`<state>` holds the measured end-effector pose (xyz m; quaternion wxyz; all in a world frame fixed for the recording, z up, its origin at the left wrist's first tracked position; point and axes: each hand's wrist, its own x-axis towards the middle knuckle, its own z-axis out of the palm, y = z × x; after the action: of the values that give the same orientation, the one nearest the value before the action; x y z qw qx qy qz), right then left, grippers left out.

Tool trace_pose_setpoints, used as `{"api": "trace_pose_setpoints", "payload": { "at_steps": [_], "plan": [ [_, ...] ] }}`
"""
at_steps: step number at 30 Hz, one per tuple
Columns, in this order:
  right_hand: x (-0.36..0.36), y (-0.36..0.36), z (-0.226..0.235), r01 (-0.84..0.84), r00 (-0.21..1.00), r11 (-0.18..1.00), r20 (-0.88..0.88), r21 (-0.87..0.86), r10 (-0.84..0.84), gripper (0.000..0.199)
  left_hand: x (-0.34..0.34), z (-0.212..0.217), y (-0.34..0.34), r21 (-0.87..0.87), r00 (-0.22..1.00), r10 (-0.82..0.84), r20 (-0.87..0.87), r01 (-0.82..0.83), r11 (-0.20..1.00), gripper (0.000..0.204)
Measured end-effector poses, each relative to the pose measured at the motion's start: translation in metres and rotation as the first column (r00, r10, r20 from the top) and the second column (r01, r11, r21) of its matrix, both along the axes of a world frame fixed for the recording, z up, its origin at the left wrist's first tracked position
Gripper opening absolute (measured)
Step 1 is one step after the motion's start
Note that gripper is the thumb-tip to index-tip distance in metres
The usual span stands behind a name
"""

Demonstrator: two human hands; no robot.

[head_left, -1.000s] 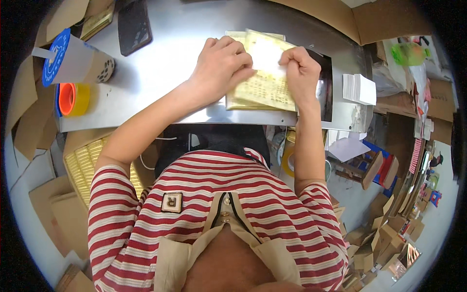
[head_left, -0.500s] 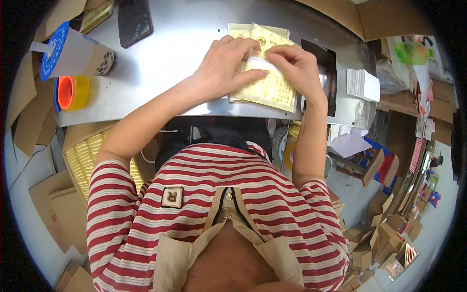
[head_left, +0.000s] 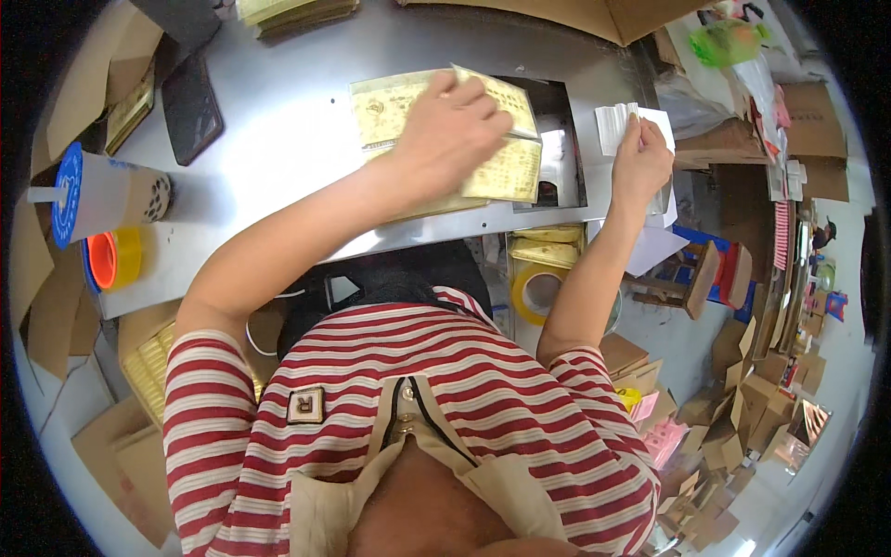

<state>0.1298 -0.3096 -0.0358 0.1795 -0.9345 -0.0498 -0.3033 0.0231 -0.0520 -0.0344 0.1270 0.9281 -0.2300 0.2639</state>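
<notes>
Steel worktop (head_left: pixel 278 130): yellow printed sheets (head_left: pixel 506 167) stacked at centre, my left hand (head_left: pixel 455 130) spread flat on them to pin them; right of stack, my right hand (head_left: pixel 640 162) pinches white paper slips (head_left: pixel 617 125).

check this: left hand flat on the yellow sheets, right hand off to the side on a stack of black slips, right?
Not quite. The head view shows the right hand on a stack of white slips, not black. The left hand does lie on the yellow sheets.
</notes>
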Motion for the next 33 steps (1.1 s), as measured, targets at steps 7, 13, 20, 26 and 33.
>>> {"api": "trace_pose_setpoints", "payload": {
  "at_steps": [7, 13, 20, 26, 33],
  "plan": [
    [-0.002, -0.008, 0.011, -0.094, 0.986, 0.978, -0.116, 0.188, 0.118, 0.032, 0.044, -0.03, -0.057, 0.201, 0.976, 0.012, -0.218, 0.033, 0.979, 0.01],
    [-0.018, 0.011, 0.019, -0.15, 0.988, 0.988, -0.024, 0.048, 0.151, 0.025, 0.002, 0.025, 0.019, 0.056, 0.956, -0.066, -0.285, 0.085, 0.995, 0.01],
    [-0.076, 0.119, -0.011, -0.816, 0.495, 0.493, -0.076, 0.303, 0.866, 0.029, -0.034, 0.001, 0.073, 0.271, 0.973, 0.074, -0.218, -0.013, 0.962, 0.019],
    [-0.089, 0.135, -0.007, -0.993, -0.053, -0.071, -0.196, -0.089, 0.979, 0.041, -0.019, 0.001, 0.073, 0.191, 0.895, 0.264, -0.359, -0.206, 0.96, 0.017],
    [-0.121, 0.167, -0.012, -0.79, 0.611, 0.542, -0.285, -0.288, 0.739, 0.058, -0.093, -0.017, 0.062, 0.167, 0.979, 0.194, -0.063, -0.181, 0.969, 0.044]
  ]
}}
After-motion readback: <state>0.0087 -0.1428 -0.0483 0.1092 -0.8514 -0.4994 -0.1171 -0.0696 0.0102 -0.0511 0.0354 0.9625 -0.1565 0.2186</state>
